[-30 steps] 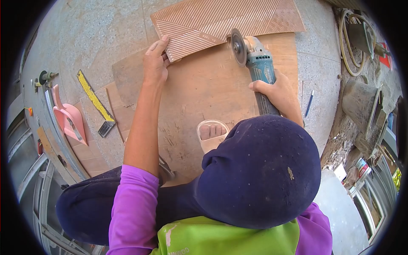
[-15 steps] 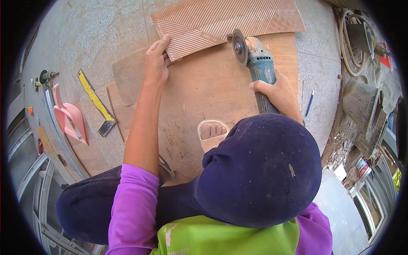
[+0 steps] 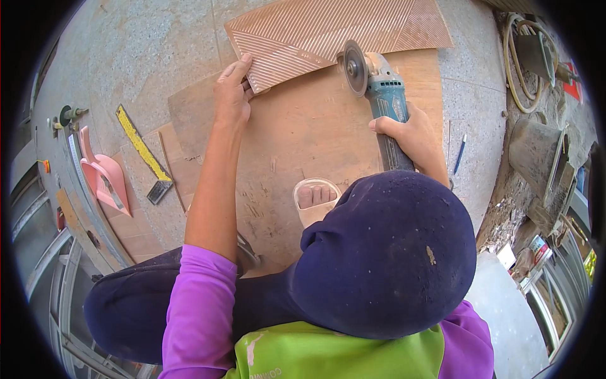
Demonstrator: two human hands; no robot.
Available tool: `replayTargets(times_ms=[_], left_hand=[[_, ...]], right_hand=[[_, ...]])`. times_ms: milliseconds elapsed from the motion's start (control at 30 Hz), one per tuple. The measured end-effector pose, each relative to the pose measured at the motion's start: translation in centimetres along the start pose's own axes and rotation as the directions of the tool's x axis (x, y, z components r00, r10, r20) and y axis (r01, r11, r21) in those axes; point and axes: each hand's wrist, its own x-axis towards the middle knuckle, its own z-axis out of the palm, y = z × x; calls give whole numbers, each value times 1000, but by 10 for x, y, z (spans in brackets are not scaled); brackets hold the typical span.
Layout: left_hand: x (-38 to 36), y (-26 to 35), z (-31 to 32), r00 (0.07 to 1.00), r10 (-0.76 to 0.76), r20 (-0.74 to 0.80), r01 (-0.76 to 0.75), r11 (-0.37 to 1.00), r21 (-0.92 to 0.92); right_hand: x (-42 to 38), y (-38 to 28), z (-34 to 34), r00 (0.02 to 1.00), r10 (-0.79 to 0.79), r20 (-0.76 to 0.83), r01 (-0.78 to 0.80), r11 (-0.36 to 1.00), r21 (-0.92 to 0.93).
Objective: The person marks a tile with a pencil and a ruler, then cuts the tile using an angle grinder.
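Note:
A brown tile [image 3: 341,31] with raised diagonal ribs lies at the top of the view, its near edge curving toward me. My left hand [image 3: 233,88] pinches its near left corner, thumb on top and fingertips curled at the edge. My right hand [image 3: 410,136] is wrapped round the body of a teal angle grinder [image 3: 386,101]. The grinder's cutting disc [image 3: 356,68] stands upright and overlaps the tile's near edge in this view. Beneath both hands is a dusty, worn wooden board [image 3: 303,136].
My sandalled foot [image 3: 315,197] rests on the board. Left lie a yellow-handled brush [image 3: 142,142] and a pink dustpan [image 3: 104,180]. A blue pen [image 3: 461,153] is on the floor at right, near a coiled hose [image 3: 512,69] and a dirty bucket [image 3: 533,148].
The grinder's disc has moved very slightly away from me, along with my right hand. My left hand keeps its hold on the tile corner.

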Motion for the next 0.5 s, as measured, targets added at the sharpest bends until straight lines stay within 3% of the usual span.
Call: replayTargets(times_ms=[500], left_hand=[[0,0,-1,1000,9,10,-9,1000,-8]], right_hand=[[-25,4,-8,999,11,-51,-8,999,46]])
